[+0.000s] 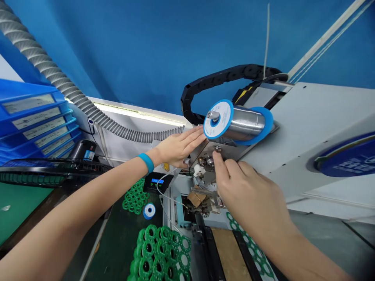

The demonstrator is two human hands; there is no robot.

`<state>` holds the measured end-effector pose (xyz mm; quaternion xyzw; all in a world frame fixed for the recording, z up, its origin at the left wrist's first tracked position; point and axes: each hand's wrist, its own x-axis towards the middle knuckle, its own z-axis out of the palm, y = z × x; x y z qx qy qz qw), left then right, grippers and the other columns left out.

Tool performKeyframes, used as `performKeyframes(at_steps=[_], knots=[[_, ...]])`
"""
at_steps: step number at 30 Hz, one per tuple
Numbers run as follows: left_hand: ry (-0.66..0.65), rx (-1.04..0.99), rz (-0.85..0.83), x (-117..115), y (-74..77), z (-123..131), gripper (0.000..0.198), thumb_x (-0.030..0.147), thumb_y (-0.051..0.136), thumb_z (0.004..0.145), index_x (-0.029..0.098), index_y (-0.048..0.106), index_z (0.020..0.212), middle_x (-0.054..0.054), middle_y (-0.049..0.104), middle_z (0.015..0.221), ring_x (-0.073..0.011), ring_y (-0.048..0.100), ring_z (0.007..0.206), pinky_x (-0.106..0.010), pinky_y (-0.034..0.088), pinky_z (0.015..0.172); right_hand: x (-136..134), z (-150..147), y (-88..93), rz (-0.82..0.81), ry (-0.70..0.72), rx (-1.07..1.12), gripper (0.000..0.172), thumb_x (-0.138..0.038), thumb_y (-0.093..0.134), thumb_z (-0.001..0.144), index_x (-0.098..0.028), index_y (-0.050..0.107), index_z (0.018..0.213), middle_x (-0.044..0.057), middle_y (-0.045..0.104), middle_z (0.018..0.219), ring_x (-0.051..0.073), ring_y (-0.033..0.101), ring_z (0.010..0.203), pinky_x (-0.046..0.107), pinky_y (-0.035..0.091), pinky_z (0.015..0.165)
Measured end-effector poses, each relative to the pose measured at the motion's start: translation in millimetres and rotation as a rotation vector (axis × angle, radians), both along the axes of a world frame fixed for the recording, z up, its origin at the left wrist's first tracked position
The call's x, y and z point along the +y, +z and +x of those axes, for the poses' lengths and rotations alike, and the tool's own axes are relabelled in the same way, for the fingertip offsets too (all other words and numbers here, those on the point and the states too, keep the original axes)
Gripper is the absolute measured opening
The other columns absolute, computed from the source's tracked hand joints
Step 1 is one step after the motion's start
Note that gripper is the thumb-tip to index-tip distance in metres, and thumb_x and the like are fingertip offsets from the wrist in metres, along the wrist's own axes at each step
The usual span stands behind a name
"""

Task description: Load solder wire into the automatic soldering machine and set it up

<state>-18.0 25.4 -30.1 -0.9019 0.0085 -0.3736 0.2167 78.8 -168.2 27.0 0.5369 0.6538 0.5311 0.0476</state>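
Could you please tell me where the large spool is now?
In the head view, the large spool sits right of centre, beside the black cable chain and above the right hand.

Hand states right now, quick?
Left hand: open, fingers extended beside the wire spool.
Right hand: index finger at the small metal knob, others curled; grip can't be told.
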Motion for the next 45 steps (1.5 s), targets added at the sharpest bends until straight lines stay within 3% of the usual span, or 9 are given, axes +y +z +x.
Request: performKeyframes(at_steps=[4,9,13,16,18,21,24,30,45], knots=[[0.007,0.012,-0.009,-1.0,1.3,-0.8,0.095,0.045,0.060,0.068,-0.002,0.012,0.136,-0.028,0.031,0.140,-0.0359,0.023,0.134,-0.046,0.045,0.096,3.3,-4.2,-12.5,0.058,0.003,0.156,0.036,-0.005,0.048,0.076,-0.002,0.057,0.111,0.007,0.059,0.069,0.018,0.054,0.064,0.026,0.040,0.049],[0.024,0.027,-0.014,-1.9,2.2,-2.1,0.094,0.044,0.059,0.068,-0.003,0.014,0.136,-0.027,0.030,0.140,-0.0361,0.023,0.134,-0.044,0.044,0.097,-5.3,-8.1,-29.6,0.261,0.155,0.443,0.023,-0.010,0.052,0.081,-0.009,0.058,0.103,0.009,0.067,0.088,0.016,0.062,0.078,0.025,0.048,0.069],[0.012,-0.002,0.001,0.4,-0.4,0.6,0.093,0.045,0.058,0.067,-0.004,0.017,0.135,-0.028,0.031,0.140,-0.0358,0.023,0.133,-0.043,0.046,0.093,-15.6,-22.7,-68.1,0.272,0.147,1.304,0.012,-0.027,0.056,0.083,-0.016,0.059,0.088,0.004,0.067,0.076,0.013,0.063,0.064,0.024,0.052,0.060],[0.017,-0.009,0.008,2.5,-3.0,2.5,0.095,0.048,0.056,0.067,-0.005,0.016,0.135,-0.029,0.030,0.139,-0.0370,0.023,0.133,-0.045,0.047,0.091,-6.0,-33.7,-105.6,0.138,0.195,1.975,0.031,-0.037,0.055,0.082,-0.017,0.053,0.104,0.012,0.064,0.104,0.017,0.065,0.081,0.029,0.056,0.066],[0.031,-0.011,0.009,3.3,-4.2,2.9,0.095,0.047,0.055,0.067,-0.004,0.014,0.135,-0.029,0.030,0.140,-0.0374,0.024,0.133,-0.045,0.047,0.088,8.1,-37.0,-123.8,0.157,0.279,2.227,0.040,-0.039,0.058,0.079,-0.017,0.048,0.112,0.016,0.056,0.121,0.019,0.064,0.090,0.033,0.055,0.076],[0.030,-0.037,0.033,3.7,-5.0,2.6,0.092,0.045,0.053,0.067,-0.003,0.013,0.135,-0.029,0.033,0.138,-0.0367,0.026,0.132,-0.044,0.048,0.085,28.5,-36.6,-135.3,0.223,0.402,2.442,0.039,-0.038,0.063,0.076,-0.013,0.053,0.104,0.015,0.066,0.105,0.019,0.066,0.086,0.035,0.052,0.082],[0.009,-0.086,0.064,3.9,-4.6,2.5,0.090,0.045,0.050,0.068,-0.004,0.013,0.134,-0.029,0.037,0.135,-0.0354,0.030,0.130,-0.042,0.048,0.085,38.0,-34.5,-137.3,0.303,0.448,2.488,0.031,-0.038,0.064,0.075,-0.011,0.060,0.090,0.009,0.070,0.082,0.018,0.066,0.075,0.034,0.054,0.076],[-0.009,-0.098,0.066,4.4,-3.1,4.2,0.095,0.053,0.049,0.070,-0.003,0.006,0.135,-0.030,0.042,0.130,-0.0381,0.037,0.126,-0.043,0.048,0.083,41.0,-32.2,-145.7,0.361,0.427,2.344,0.029,-0.041,0.060,0.077,-0.013,0.063,0.080,0.006,0.069,0.072,0.017,0.065,0.064,0.030,0.053,0.061],[0.060,-0.100,0.113,4.0,-6.7,2.4,0.095,0.057,0.049,0.068,-0.002,0.012,0.133,-0.031,0.047,0.122,-0.0407,0.044,0.119,-0.045,0.047,0.081,42.1,-32.4,-142.9,0.298,0.522,2.375,0.033,-0.048,0.057,0.077,-0.015,0.060,0.074,0.007,0.068,0.070,0.019,0.063,0.063,0.032,0.052,0.060]])
